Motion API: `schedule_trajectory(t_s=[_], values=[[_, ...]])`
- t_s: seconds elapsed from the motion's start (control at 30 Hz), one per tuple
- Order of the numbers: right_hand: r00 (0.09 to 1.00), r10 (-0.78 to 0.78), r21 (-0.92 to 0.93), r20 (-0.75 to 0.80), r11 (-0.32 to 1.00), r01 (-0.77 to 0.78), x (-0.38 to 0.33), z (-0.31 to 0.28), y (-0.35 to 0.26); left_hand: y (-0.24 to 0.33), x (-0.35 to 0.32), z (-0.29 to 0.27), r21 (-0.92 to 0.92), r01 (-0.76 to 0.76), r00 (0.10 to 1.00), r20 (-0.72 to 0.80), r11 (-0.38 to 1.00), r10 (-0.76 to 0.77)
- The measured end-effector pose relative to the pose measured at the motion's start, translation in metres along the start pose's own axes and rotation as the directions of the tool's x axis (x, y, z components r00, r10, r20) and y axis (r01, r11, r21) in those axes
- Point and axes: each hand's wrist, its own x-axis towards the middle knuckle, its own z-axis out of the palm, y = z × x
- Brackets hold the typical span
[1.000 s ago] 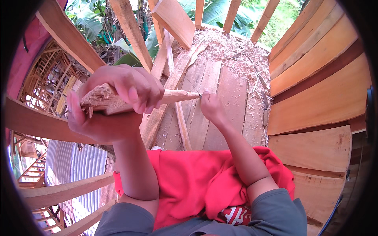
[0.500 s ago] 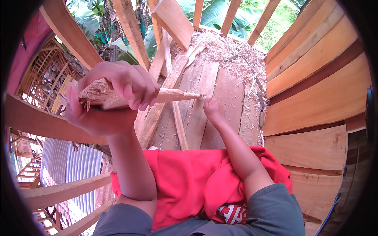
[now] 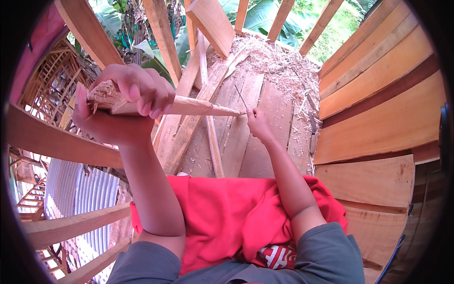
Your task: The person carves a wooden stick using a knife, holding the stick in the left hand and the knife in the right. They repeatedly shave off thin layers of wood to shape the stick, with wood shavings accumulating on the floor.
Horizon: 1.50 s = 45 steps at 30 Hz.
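Observation:
My left hand (image 3: 130, 102) is closed around a wooden stick (image 3: 189, 105), near its thick, splintered end. From there the stick runs right, tapering to a narrow end beside my right hand (image 3: 257, 123). That hand is closed on a thin, dark knife (image 3: 240, 97); its blade points up and away from me. The knife's handle is hidden inside my fingers. Whether the blade touches the stick's tip, I cannot tell. A red cloth (image 3: 222, 203) covers my lap below both forearms.
Wood shavings (image 3: 283, 61) lie thick over the far floorboards (image 3: 269, 104). Beams (image 3: 198, 123) and an upright plank (image 3: 213, 28) stand ahead. Wide boards (image 3: 373, 118) wall the right side. Open framing bars (image 3: 61, 137) edge the left, with corrugated metal sheets (image 3: 94, 208) below.
My right hand has turned, and the knife's blade now shows, angled away from me. My left hand and the thick end of the stick have shifted slightly left.

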Motion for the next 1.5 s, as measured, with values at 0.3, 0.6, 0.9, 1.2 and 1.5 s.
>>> schedule_trajectory(t_s=[0.3,0.6,0.9,1.2,1.5], values=[[0.989,0.135,0.215,0.067,0.966,-0.146,-0.012,0.012,-0.002,0.002,-0.004,-0.005,-0.022,-0.007,0.994,-0.111,1.000,0.004],[0.977,0.137,0.086,0.166,0.985,-0.152,-0.019,0.004,-0.014,0.002,-0.003,-0.004,-0.033,0.004,0.999,-0.050,0.999,-0.006],[0.973,0.180,-0.014,0.148,0.984,-0.180,-0.016,0.001,-0.016,0.000,-0.001,-0.006,-0.030,-0.004,0.999,0.042,1.000,0.005],[0.857,0.361,0.150,0.369,0.886,-0.438,-0.014,-0.010,-0.020,0.001,0.003,0.002,-0.007,0.014,0.988,0.151,1.000,-0.013],[0.628,0.231,0.395,0.743,0.607,-0.690,-0.016,-0.014,-0.022,0.005,0.000,-0.006,-0.004,-0.004,0.996,0.091,1.000,0.005]])
